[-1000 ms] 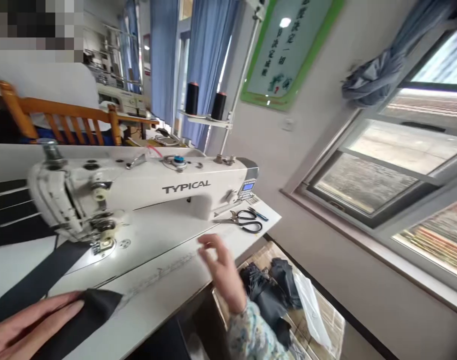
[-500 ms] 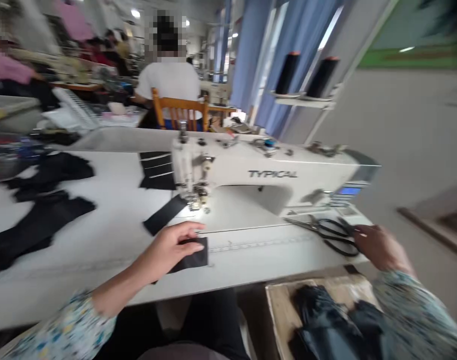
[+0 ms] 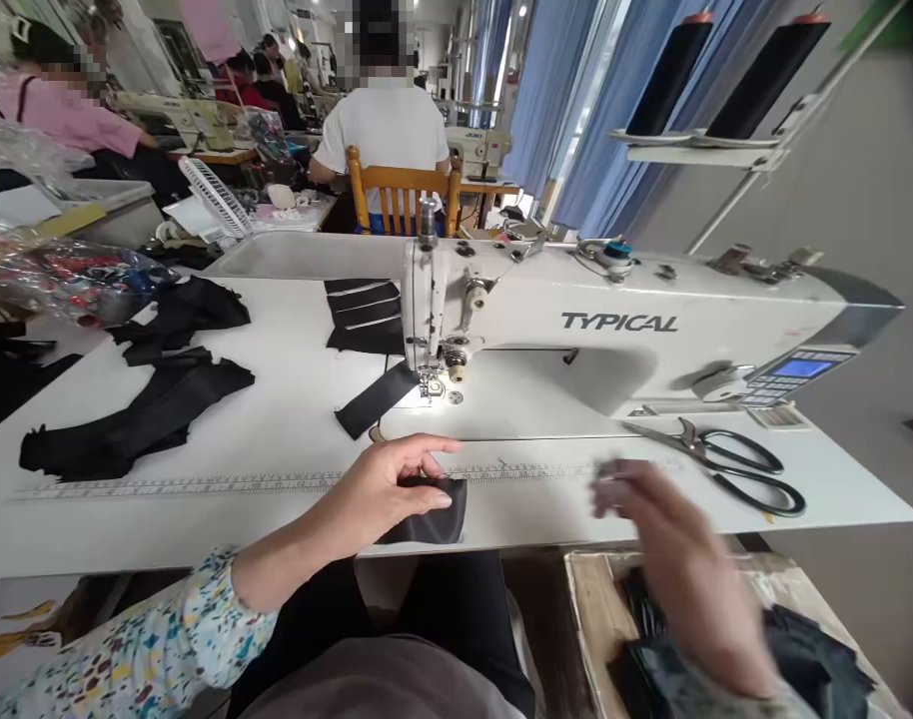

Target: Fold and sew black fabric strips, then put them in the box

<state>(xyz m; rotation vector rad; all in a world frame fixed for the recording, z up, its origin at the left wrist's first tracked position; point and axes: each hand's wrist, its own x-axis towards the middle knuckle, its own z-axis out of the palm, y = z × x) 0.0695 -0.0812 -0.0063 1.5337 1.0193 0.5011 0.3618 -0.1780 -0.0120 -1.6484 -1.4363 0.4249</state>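
At the table's front edge my left hand (image 3: 386,494) is closed on a small black fabric piece (image 3: 442,524), the thumb lying across it and the fingers curled behind. My right hand (image 3: 681,569), smeared by motion, hovers over the front edge to the right; whether anything is in its fingers cannot be made out. Beyond my left hand, a black fabric strip (image 3: 374,401) reaches under the presser foot (image 3: 429,387) of the white sewing machine (image 3: 531,300). Black-handled scissors (image 3: 715,454) lie on the table to the right of my right hand.
Black strips (image 3: 363,315) lie left of the machine head, with larger black fabric pieces (image 3: 142,414) further left. Below the table at right stands a cardboard box (image 3: 595,619) of black pieces. A person in white (image 3: 386,125) sits ahead on a wooden chair (image 3: 404,185).
My right hand has left the scissors and moved left along the table's front edge. The left hand stays at the black fabric piece. The view has shifted, with the machine appearing further right.
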